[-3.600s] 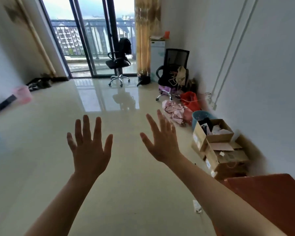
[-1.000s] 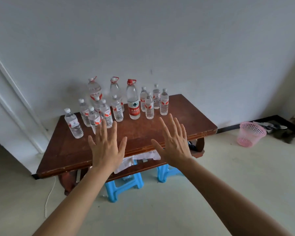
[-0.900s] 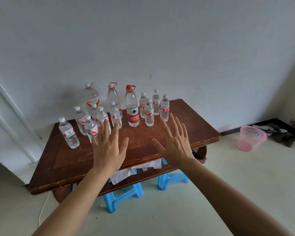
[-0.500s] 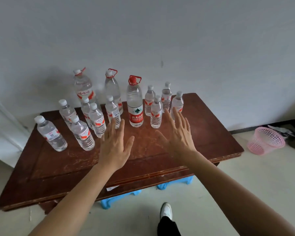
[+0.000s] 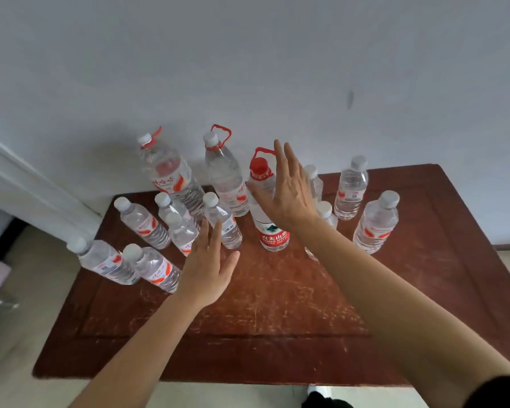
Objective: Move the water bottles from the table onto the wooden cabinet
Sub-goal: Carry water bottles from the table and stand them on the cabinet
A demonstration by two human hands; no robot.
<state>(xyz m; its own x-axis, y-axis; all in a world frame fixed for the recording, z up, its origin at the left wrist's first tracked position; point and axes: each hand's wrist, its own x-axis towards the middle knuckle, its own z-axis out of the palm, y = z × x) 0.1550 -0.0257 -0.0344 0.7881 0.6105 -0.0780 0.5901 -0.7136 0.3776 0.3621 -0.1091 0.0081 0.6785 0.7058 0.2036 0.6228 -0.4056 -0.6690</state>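
Several clear water bottles stand on a dark red-brown wooden table (image 5: 277, 313) against a white wall. Three tall ones with red carry loops stand at the back, among them a red-capped, red-labelled bottle (image 5: 273, 231). Small white-capped bottles cluster at the left (image 5: 146, 222) and at the right (image 5: 376, 225). My right hand (image 5: 289, 189) is open, fingers up, in front of the red-capped bottle's upper part; contact is unclear. My left hand (image 5: 208, 269) is open, just in front of a small bottle (image 5: 223, 222). The wooden cabinet is not in view.
The white wall rises directly behind the table. A white door frame (image 5: 33, 192) runs diagonally at the left. Pale tiled floor (image 5: 21, 290) shows to the left of the table. Something dark, perhaps my foot, shows below the front edge (image 5: 324, 400).
I turned from the room to the table and have come close over it. Both hands moved forward; the right one rose to the red-capped bottle, the left reached the small bottles.
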